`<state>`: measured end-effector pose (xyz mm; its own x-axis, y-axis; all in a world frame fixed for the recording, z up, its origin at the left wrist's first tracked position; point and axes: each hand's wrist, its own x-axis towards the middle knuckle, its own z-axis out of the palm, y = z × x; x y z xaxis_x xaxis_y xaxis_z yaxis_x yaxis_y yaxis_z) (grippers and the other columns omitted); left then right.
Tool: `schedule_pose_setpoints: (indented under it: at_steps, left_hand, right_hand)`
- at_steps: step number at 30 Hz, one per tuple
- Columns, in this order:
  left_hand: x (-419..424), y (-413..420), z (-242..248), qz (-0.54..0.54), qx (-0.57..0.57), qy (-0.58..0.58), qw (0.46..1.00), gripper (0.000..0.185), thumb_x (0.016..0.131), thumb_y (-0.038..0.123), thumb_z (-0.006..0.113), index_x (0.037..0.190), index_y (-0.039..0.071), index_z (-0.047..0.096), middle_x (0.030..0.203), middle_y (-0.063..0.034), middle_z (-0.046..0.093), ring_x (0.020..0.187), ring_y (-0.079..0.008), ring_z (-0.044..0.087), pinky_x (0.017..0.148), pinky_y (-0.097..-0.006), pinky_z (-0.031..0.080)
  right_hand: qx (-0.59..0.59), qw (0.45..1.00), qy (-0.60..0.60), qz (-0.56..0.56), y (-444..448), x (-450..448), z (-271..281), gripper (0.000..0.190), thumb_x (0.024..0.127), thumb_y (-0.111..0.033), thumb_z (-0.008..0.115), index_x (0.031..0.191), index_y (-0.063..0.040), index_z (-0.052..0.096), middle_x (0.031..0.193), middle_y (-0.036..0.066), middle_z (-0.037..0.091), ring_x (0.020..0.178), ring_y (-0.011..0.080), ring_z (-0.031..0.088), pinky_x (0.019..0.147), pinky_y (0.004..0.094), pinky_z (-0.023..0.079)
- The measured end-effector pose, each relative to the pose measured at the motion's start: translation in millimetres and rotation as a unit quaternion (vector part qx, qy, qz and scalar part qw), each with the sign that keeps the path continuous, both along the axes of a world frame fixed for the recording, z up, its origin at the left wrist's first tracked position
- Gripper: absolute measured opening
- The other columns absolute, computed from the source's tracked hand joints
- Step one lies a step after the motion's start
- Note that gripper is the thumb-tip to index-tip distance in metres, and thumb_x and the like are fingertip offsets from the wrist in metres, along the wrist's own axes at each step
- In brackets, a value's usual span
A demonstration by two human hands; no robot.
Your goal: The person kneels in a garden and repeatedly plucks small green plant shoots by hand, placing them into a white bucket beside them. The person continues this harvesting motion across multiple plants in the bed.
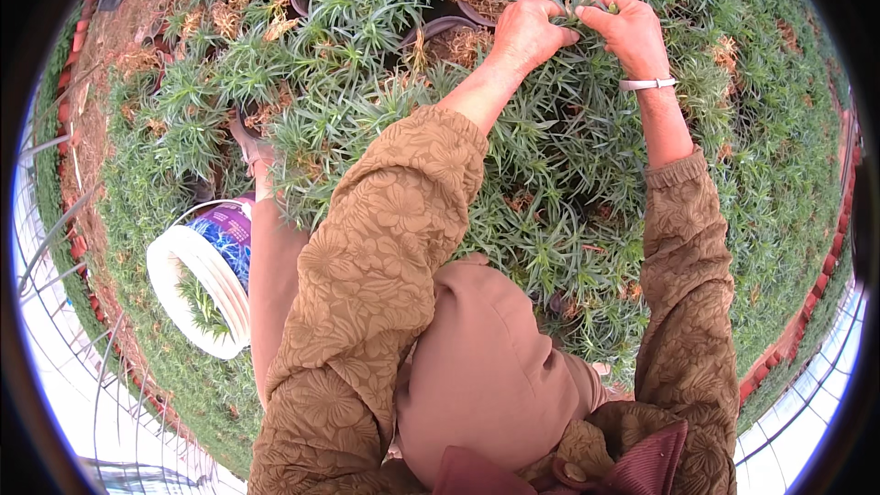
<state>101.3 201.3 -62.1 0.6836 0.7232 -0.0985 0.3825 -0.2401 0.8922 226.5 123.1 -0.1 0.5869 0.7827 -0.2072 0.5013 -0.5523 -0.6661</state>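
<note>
Both hands are close together at the top, right of centre, among narrow-leaved green plants (550, 144). My left hand (529, 31) pinches a green shoot (573, 5) between thumb and fingers. Just to its right, my right hand (627, 31), with a pale band on the wrist, has thumb and forefinger closed at the same shoot; a bit of green leaf shows between its fingers. Fingertips and leaves overlap, so the exact grip is partly hidden. A white plastic bucket (199, 291) with a purple and blue side lies tilted at the left, with green cuttings (199, 306) inside.
Dark plastic pots (447, 27) stand among the leaves, some with dry brown plant matter (474, 48). My legs (474, 357) are amid the plants. Red edging (825, 268) runs along the right side, and more (75, 240) along the left, beside a wire mesh (103, 371).
</note>
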Motion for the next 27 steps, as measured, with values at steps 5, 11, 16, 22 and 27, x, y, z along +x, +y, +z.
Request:
schedule_pose_setpoints:
  at_steps: [5, 11, 16, 22, 27]
  left_hand:
    - [4, -4, -1, 0.055, 0.007, 0.017, 0.998, 0.030, 0.063, 0.027, 0.077, 0.089, 0.013, 0.071, 0.086, -0.0150, 0.066, 0.083, -0.0324, 0.062, 0.075, -0.0399, 0.049]
    - [1, 8, -17, 0.086, -0.062, -0.010, 0.994, 0.044, 0.065, 0.026, 0.079, 0.095, -0.004, 0.066, 0.079, -0.0100, 0.068, 0.065, -0.0088, 0.058, 0.062, -0.0254, 0.049]
    - [-6, 5, -9, 0.055, -0.060, 0.000, 0.997, 0.040, 0.067, 0.027, 0.079, 0.094, 0.001, 0.068, 0.077, -0.0077, 0.067, 0.068, -0.0097, 0.057, 0.067, -0.0282, 0.047]
    - [-4, 0, -4, 0.045, -0.062, -0.004, 0.997, 0.034, 0.068, 0.026, 0.077, 0.091, 0.002, 0.068, 0.075, -0.0067, 0.067, 0.068, -0.0103, 0.058, 0.067, -0.0284, 0.047]
    - [-8, 0, -6, 0.043, -0.078, -0.019, 0.996, 0.033, 0.068, 0.025, 0.077, 0.091, 0.003, 0.069, 0.075, -0.0056, 0.067, 0.067, -0.0095, 0.058, 0.067, -0.0277, 0.047]
  right_hand:
    - [0.290, 0.869, -0.351, 0.194, -14, -24, -21, 0.014, 0.070, -0.011, 0.066, 0.083, -0.013, 0.061, 0.071, 0.002, 0.056, 0.059, 0.0198, 0.058, 0.050, 0.0311, 0.046]
    - [0.310, 0.836, -0.314, 0.327, -42, -53, 3, 0.029, 0.064, -0.004, 0.066, 0.090, -0.011, 0.056, 0.067, 0.003, 0.049, 0.054, 0.0186, 0.054, 0.045, 0.0290, 0.043]
    - [0.231, 0.973, 0.007, 0.020, -41, 0, 20, 0.014, 0.078, -0.014, 0.063, 0.089, -0.007, 0.059, 0.074, 0.001, 0.059, 0.058, 0.0072, 0.055, 0.053, 0.0237, 0.046]
    - [0.097, 0.992, 0.081, -0.006, -30, 49, -5, 0.026, 0.078, -0.023, 0.064, 0.098, -0.007, 0.060, 0.073, -0.003, 0.057, 0.054, 0.0046, 0.050, 0.052, 0.0193, 0.041]
    - [0.021, 0.998, 0.015, 0.064, -6, 36, -6, 0.029, 0.079, -0.024, 0.066, 0.104, -0.010, 0.062, 0.072, -0.004, 0.058, 0.053, 0.0038, 0.046, 0.049, 0.0203, 0.040]
